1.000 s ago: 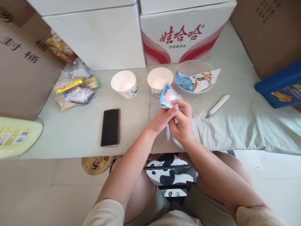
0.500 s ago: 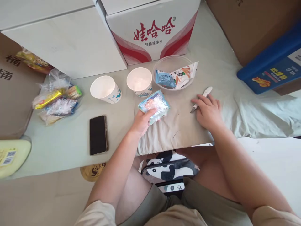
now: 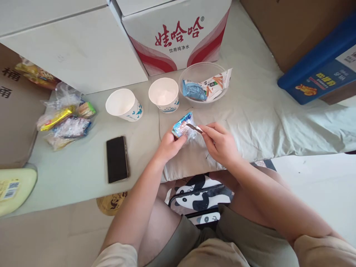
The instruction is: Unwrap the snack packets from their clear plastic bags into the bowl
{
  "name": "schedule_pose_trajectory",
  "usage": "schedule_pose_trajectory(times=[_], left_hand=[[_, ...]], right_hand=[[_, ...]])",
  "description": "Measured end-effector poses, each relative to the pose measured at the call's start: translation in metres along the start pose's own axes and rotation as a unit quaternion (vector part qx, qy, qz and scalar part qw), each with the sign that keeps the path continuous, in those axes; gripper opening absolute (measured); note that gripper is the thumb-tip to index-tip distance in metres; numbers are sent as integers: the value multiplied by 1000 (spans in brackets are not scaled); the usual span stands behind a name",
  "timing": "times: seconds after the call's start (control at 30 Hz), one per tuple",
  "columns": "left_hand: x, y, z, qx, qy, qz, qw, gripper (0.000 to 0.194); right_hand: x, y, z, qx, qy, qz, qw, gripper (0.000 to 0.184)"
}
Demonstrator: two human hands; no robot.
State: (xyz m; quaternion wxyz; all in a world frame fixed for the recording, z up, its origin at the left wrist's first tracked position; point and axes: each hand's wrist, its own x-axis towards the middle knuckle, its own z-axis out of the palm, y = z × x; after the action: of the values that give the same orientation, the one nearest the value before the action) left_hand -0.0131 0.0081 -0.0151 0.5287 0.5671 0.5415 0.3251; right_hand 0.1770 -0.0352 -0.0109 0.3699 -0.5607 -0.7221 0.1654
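Observation:
My left hand (image 3: 170, 145) grips a shiny blue snack packet (image 3: 180, 127) by its lower edge, thumb on top. In my right hand (image 3: 221, 144) is a utility knife (image 3: 196, 128), most of its handle hidden by the fingers. Its blade lies over the packet's right side; whether it touches the wrapper I cannot tell. Just behind the packet stands a white paper cup (image 3: 164, 97). A second paper cup (image 3: 125, 105) tilts a little in view to its left. Beyond my hands, a clear plastic bowl (image 3: 185, 70) holds a blue packet (image 3: 193, 91) and a white snack packet (image 3: 218, 84).
On the left lie a phone (image 3: 116, 159) and a clear bag of snacks (image 3: 66, 118). A pale yellow bottle (image 3: 16, 191) is at the left edge. A white carton (image 3: 178, 40) stands behind the bowl, and a blue box (image 3: 317, 72) is at right.
My right hand has lifted the utility knife off the cloth and brought it left to the packet. My left hand has tilted the packet up.

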Motion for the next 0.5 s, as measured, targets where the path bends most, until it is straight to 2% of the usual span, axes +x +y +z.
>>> schedule_pose_trajectory(times=[0.2, 0.33, 0.5], left_hand=[[1, 2, 12, -17, 14, 58, 998, 32], [4, 5, 12, -42, 40, 65, 996, 25], [12, 9, -6, -177, 157, 75, 969, 30]], right_hand=[[-1, 7, 8, 16, 33, 21, 999, 32], [-2, 8, 6, -2, 1, 14, 1000, 32], [-2, 14, 3, -22, -31, 6, 999, 32]])
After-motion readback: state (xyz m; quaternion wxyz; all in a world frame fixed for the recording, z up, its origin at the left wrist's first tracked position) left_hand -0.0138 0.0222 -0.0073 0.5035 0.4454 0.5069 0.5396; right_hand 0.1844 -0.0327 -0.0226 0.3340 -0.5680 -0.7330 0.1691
